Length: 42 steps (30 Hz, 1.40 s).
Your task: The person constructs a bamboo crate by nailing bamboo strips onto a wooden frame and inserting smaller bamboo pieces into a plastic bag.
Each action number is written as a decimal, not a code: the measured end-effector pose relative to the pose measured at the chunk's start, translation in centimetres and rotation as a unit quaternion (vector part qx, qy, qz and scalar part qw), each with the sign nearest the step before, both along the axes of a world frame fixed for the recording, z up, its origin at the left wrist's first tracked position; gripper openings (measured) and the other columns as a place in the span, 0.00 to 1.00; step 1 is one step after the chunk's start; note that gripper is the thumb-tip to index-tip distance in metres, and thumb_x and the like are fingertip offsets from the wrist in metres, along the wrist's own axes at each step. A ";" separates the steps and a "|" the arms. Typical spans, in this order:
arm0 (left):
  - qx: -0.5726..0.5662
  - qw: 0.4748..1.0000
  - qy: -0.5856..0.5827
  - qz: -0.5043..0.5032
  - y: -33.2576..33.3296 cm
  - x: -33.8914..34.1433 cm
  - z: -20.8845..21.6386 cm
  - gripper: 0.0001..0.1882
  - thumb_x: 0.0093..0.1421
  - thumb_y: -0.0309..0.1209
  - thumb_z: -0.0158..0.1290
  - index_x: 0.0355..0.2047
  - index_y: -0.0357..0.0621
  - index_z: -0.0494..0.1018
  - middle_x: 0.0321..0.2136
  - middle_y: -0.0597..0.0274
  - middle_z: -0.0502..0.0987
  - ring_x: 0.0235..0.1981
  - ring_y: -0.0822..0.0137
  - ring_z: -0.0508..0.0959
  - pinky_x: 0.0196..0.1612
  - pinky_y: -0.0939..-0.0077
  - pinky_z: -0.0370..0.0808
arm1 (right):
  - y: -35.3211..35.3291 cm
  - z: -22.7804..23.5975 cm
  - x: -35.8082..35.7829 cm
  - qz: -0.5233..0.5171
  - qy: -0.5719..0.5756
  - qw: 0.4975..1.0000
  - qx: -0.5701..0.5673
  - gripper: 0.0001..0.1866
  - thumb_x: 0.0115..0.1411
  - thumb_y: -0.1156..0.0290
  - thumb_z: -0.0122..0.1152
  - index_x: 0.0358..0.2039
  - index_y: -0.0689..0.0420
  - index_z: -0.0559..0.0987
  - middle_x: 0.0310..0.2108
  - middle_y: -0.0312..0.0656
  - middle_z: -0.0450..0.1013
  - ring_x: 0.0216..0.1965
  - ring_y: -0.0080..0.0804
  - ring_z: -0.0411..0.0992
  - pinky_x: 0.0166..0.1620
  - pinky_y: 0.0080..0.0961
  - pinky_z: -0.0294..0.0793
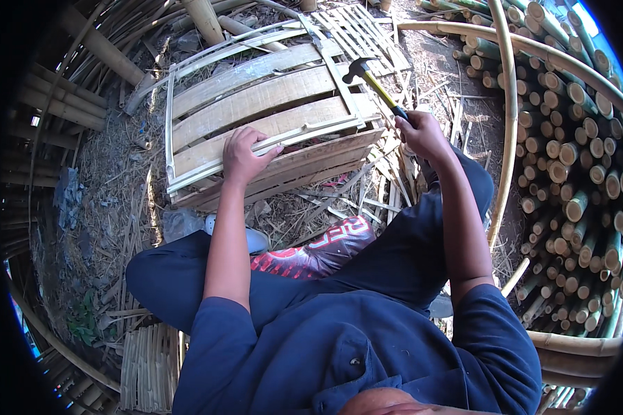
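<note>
In front of me rests a slatted wooden crate [256, 104], its wide pale boards facing up with gaps between them. My left hand [246, 153] is closed over the thin strip [304, 131] along the crate's near upper edge, thumb on the near side. My right hand [422, 134] grips a claw hammer [383, 92] by its black and yellow handle. The hammer's dark head is raised over the crate's right end, near the crosswise strip there. Whether it touches the wood I cannot tell.
Cut bamboo poles [567, 159] are stacked at the right behind a curved bamboo rail [509, 138]. A slatted panel [367, 38] lies beyond the crate. Bundled sticks [149, 366] sit at lower left. A printed red and dark bag [318, 252] lies between my legs. Wood scraps litter the ground.
</note>
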<state>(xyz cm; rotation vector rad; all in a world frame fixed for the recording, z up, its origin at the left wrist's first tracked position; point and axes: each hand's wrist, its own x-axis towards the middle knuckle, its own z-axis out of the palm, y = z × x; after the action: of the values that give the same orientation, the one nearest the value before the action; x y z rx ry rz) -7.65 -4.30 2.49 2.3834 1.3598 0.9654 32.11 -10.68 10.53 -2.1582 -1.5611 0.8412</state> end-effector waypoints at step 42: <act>-0.145 0.981 0.125 0.022 1.1 -0.5 -0.9 0.47 0.59 0.59 0.62 0.71 0.49 0.62 0.50 0.59 0.82 0.73 0.63 0.61 0.77 0.49 0.45 | 0.0 8.4 -1.2 0.152 -0.116 0.981 0.025 0.18 0.69 0.69 0.60 0.58 0.51 0.80 0.39 0.55 0.82 0.39 0.46 0.82 0.46 0.39 0.77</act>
<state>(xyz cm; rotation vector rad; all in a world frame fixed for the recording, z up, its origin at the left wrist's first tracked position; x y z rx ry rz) -8.13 -3.20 1.56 2.3132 1.5256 0.4469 30.90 -10.65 18.96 -2.0730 -2.0435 0.6428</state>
